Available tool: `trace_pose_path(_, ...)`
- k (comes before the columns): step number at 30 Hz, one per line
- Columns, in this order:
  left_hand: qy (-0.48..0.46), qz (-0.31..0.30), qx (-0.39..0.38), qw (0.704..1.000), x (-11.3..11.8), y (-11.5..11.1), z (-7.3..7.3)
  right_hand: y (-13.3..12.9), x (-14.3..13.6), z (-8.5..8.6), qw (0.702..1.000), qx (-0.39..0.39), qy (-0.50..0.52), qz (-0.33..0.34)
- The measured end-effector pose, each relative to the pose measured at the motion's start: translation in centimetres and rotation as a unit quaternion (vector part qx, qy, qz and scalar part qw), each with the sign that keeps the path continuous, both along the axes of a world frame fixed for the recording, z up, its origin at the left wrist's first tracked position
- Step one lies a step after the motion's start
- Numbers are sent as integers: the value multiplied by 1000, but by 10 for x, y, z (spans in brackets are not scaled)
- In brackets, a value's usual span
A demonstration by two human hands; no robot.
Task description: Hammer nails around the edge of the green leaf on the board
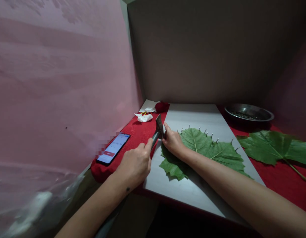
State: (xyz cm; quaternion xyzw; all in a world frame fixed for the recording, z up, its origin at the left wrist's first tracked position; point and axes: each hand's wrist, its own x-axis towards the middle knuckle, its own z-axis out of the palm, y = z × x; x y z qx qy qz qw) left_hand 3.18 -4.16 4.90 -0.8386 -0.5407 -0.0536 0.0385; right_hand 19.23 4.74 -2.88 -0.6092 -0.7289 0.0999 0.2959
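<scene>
1. In the head view, the left hand [138, 160] is gripping the handle of a hammer [155, 137], its fingers wrapping firmly around it.
2. The handle's long axis is running from near left to far right, and the hammer head [159, 123] is sitting just beside the right hand's fingertips, on their left; whether they are touching is impossible to tell.
3. The right hand [173, 140] is reaching in from the near right, its fingers bunching at the far left of the large leaf [199, 145]; whether they are pinching anything cannot be told.
4. That leaf is lying on the white board [192, 114], to the right of the hammer head, with the right hand being the nearer one and the right forearm crossing above it.
5. Nails [211, 136] are standing along the leaf's far edge, several tilting.
6. To the right, a second leaf [272, 148] is lying on red cloth [279, 185], with a metal bowl [269, 119] resting beyond it.
7. To the left, a phone [114, 148] is lying near crumpled white paper [144, 118].
</scene>
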Motion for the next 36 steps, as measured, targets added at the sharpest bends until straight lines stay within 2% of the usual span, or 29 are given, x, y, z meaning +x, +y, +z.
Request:
trace_pose_path(3, -6, -9, 0, 1000, -1, 0, 6, 0, 0, 0, 1000, -9, 1, -2)
trace_pose_path(7, -36, 3, 68, 997, -4, -2, 9, -1, -1, 1, 1000, -3, 9, 9)
trace_pose_path(13, -12, 0, 2, 1000, -3, 5, -5, -1, -1, 1, 1000, -7, 10, 2)
trace_pose_path(18, -73, 8, 46, 996, -14, 6, 0, -1, 0, 3, 1000, -1, 8, 16)
trace_pose_path(20, -80, 25, 26, 996, -17, 4, 0, -1, 1, 6, 1000, -6, 8, 24)
trace_pose_path(24, -77, 60, -32, 995, -19, 2, -12, 1, 3, 13, 1000, -25, 5, 17)
trace_pose_path(28, -85, 76, -45, 992, -22, 1, -26, 1, 6, 21, 999, -36, -6, 13)
trace_pose_path(36, -92, 91, -58, 990, -31, 1, -33, -10, 7, 33, 993, -49, -68, 89)
